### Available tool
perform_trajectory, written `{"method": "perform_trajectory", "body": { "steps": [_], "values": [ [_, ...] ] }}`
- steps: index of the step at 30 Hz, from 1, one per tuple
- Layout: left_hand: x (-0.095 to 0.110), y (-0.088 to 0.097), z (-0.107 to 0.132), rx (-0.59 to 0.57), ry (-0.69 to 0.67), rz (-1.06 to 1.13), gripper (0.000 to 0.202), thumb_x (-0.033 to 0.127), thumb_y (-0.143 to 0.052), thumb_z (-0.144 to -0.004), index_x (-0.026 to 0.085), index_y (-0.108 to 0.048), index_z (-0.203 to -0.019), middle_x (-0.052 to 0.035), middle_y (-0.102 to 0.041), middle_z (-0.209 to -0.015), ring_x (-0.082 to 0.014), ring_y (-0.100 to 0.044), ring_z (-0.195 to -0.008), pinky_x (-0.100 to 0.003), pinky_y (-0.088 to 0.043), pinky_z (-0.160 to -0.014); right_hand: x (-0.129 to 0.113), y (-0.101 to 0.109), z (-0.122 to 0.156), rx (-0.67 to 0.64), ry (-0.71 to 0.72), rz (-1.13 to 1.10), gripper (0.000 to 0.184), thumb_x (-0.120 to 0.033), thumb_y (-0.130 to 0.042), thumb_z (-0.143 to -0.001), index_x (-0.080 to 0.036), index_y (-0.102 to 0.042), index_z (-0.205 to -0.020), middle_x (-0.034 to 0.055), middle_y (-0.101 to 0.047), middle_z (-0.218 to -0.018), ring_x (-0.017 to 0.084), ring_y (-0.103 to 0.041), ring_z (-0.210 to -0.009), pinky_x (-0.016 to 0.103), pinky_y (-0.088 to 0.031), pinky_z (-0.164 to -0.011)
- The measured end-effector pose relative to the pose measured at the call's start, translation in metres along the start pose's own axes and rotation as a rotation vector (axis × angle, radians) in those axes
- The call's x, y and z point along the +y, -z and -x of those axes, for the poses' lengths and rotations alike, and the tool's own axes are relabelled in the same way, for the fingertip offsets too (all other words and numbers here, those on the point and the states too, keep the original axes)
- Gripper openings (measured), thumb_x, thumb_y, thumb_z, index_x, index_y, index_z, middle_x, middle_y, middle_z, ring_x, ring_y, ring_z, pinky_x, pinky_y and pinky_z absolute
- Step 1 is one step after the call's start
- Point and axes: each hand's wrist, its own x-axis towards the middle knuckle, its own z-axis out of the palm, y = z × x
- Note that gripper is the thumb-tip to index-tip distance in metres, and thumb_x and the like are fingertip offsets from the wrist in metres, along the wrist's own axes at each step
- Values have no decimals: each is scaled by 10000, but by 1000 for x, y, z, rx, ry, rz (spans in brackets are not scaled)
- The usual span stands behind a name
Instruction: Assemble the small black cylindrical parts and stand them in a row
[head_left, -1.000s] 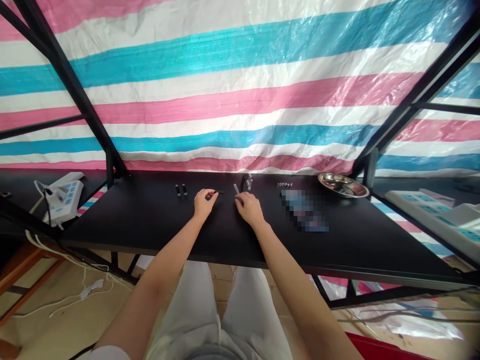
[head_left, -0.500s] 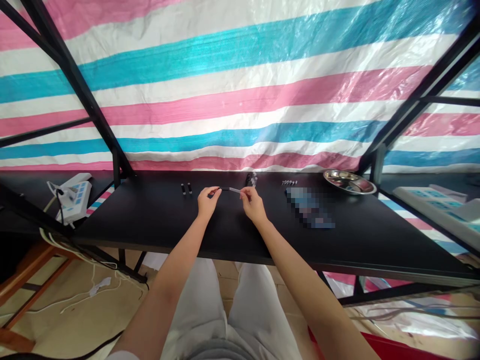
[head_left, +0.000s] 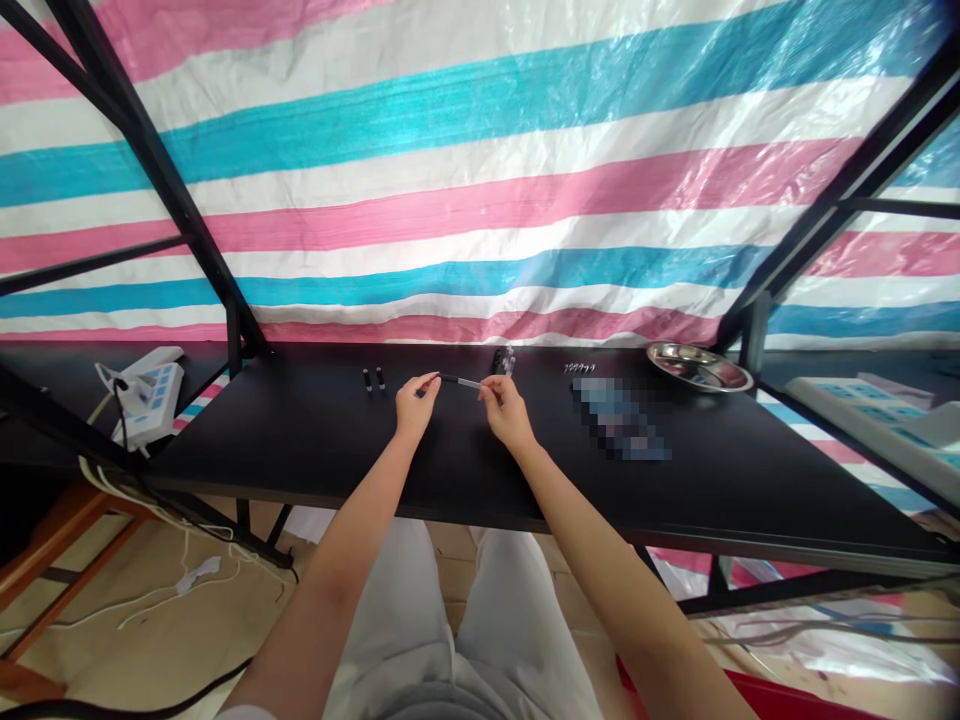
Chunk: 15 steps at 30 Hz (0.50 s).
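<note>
Over the black table (head_left: pixel 315 450), left hand (head_left: pixel 415 403) and right hand (head_left: pixel 507 410) pinched opposite ends of a crosswise, possibly two-piece rod (head_left: pixel 459 381).

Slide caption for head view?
Left hand and right hand pinch the ends of a thin rod over a black table.

My left hand (head_left: pixel 415 403) pinches the dark end of a thin rod (head_left: pixel 459 381); my right hand (head_left: pixel 506 410) pinches its pale end. The rod is held roughly level above the black table (head_left: pixel 315 440). Two small black caps (head_left: pixel 373 379) stand just left of my left hand. A metal dish (head_left: pixel 699 366) sits well to the right, and a power strip (head_left: pixel 146 390) lies far left.
</note>
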Motion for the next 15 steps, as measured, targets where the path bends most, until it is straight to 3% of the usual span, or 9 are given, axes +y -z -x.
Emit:
{"method": "perform_trajectory", "body": {
  "steps": [4,10,15],
  "values": [
    [2,-3,0,-32,42,92,313,384,-610,-742,176,-696,-959,-65,-679,-856,-146,-604,-745,-267,-468,-708,4,-1,0,-12,12,-20,206,-386,-419,-869,-201,-469,-945,15,-573,-716,145,-572,-678,271,-445,-665],
    [15,-2,2,-120,238,282,339,362,-645,-705,130,-690,-948,-70,-676,-742,-133,-599,-662,-265,-464,-647,4,-2,0,-20,16,-42,241,-402,-410,-875,-196,-470,-985,27,-581,-738,151,-585,-693,284,-456,-679],
    [18,-1,4,-276,325,337,339,354,-694,-651,136,-688,-910,-56,-672,-729,-99,-556,-584,-234,-394,-553,-1,-3,1,-45,29,-58,266,-413,-399,-876,-194,-467,-1010,34,-593,-748,149,-578,-679,292,-465,-676]
  ]
}}
